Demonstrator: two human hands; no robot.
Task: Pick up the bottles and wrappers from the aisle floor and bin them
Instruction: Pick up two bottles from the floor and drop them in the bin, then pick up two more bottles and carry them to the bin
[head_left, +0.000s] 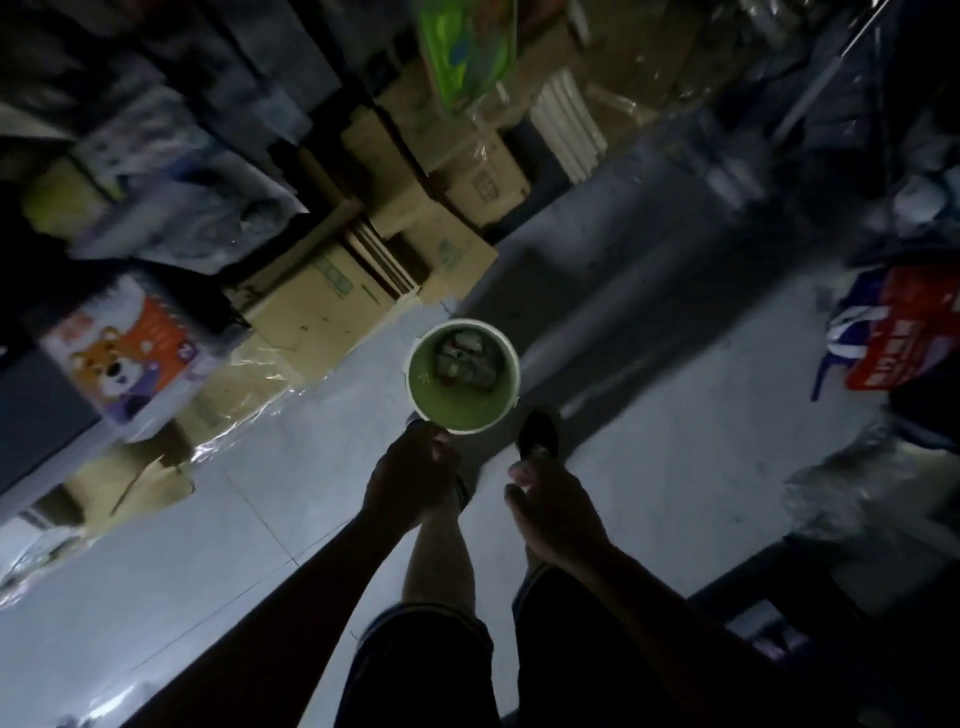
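A green bucket with a white rim (470, 410) hangs over the pale aisle floor in the middle of the head view. Crumpled wrappers and what look like bottles (464, 359) lie in its far half. My left hand (410, 475) grips the bucket at its near rim, fingers curled. To the right, my right hand (550, 512) hovers with relaxed fingers and holds nothing. My legs and dark shoe (537, 434) show below the hands.
Cardboard boxes (332, 296) line the left side of the aisle, with a pack printed with a cartoon dog (127, 348) in front. A red and blue bag (904, 338) and plastic-wrapped goods (857, 483) stand on the right.
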